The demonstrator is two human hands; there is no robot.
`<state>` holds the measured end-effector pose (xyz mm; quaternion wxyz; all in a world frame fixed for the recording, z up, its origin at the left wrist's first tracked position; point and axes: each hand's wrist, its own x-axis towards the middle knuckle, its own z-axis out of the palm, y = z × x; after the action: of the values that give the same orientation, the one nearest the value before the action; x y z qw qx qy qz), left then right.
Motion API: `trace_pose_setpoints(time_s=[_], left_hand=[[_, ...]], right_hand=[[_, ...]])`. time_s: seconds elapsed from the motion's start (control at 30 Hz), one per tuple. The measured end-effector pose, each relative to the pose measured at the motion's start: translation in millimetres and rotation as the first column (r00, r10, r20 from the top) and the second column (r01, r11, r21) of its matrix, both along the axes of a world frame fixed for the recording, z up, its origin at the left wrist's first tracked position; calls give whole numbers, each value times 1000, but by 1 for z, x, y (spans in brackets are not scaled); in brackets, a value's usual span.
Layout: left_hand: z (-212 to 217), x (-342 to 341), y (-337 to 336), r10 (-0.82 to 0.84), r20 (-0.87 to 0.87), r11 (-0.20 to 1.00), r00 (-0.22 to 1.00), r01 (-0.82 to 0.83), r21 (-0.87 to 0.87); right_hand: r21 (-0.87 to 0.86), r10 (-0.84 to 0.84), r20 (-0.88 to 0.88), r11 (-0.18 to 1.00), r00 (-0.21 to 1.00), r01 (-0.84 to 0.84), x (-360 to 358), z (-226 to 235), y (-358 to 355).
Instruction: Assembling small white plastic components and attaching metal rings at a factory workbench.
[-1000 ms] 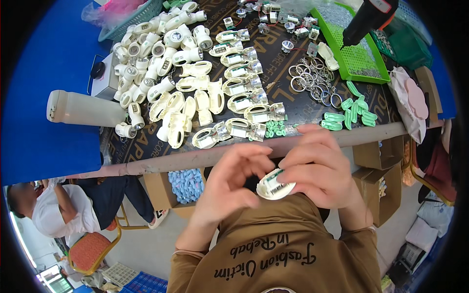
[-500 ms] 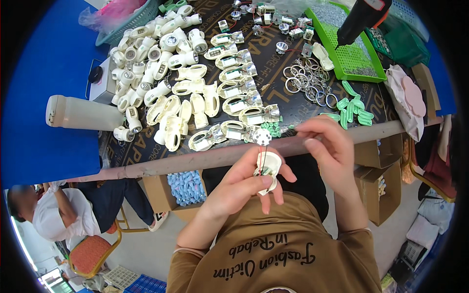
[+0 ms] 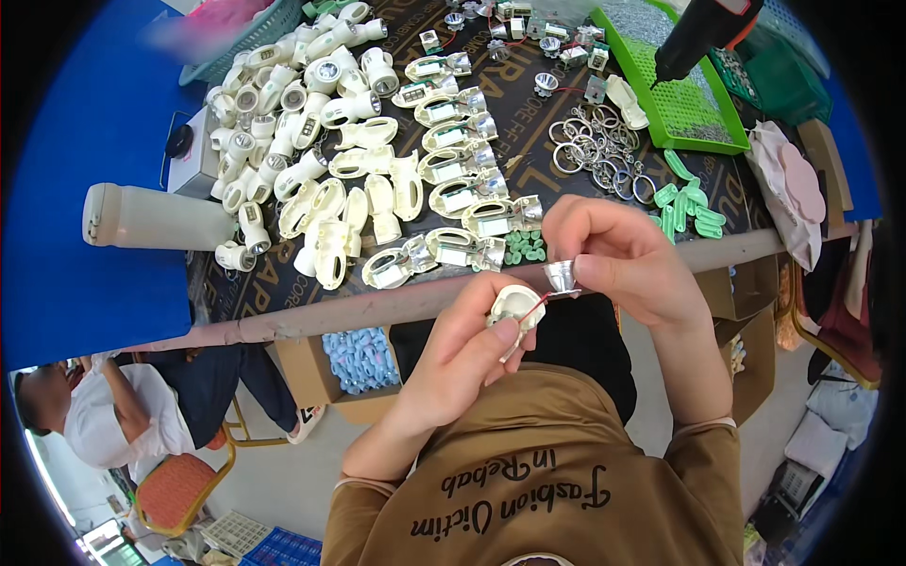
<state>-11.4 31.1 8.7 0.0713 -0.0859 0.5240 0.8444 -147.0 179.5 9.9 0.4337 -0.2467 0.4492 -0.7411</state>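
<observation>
In front of the table's edge, my left hand (image 3: 451,363) grips a cream half shell of a small flashlight (image 3: 517,302), its thumb pressed on the lower part. My right hand (image 3: 630,259) pinches a silver cup-shaped reflector (image 3: 561,275) between thumb and finger. A red wire runs from the reflector down into the shell. Just beyond my hands lie small green pieces (image 3: 525,247) and a column of open cream shells fitted with circuit boards and reflectors (image 3: 458,199). Bare half shells (image 3: 361,162) lie left of that column.
Whole cream flashlights (image 3: 283,104) are piled at the left, near a white bottle (image 3: 156,217). Key rings (image 3: 595,156), green covers (image 3: 687,206) and a bright green tray (image 3: 698,132) lie to the right. A dark power screwdriver (image 3: 698,42) hangs over the tray. Someone sits at lower left.
My right hand has come leftward and taken hold of the reflector, which stood up on its wires above the shell. The reflector is now tipped over to the right of the shell.
</observation>
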Motion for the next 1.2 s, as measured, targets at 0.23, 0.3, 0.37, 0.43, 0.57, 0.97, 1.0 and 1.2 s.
trace_pose_setpoints(time_s=[0.23, 0.3, 0.37, 0.43, 0.57, 0.97, 1.0, 1.2], left_hand=[[2, -4, 5, 66, 15, 954, 998, -58, -293], [-1, -5, 6, 104, 14, 940, 995, -93, -327], [-1, -7, 7, 128, 8, 927, 992, -117, -356], [-1, -8, 9, 148, -63, 895, 987, -160, -416], [0, -9, 10, 178, -87, 880, 980, -198, -433], [1, -5, 12, 167, -45, 934, 985, -173, -312], [1, -4, 13, 168, -63, 927, 984, -179, -329], [2, -2, 15, 184, -87, 896, 979, -203, -394]], right_hand=[[138, -164, -250, 970, 954, 202, 10, 21, -4], [204, -166, -469, 935, 867, 289, 14, 27, -6], [233, -142, -542, 921, 828, 311, 19, 37, -4], [258, -118, -610, 905, 783, 338, 24, 40, -4], [251, -87, -676, 907, 732, 339, 26, 44, -3], [247, -25, -804, 895, 594, 372, 23, 37, -7], [234, -33, -814, 896, 580, 379, 24, 37, -7], [169, -66, -866, 894, 496, 414, 27, 32, -10]])
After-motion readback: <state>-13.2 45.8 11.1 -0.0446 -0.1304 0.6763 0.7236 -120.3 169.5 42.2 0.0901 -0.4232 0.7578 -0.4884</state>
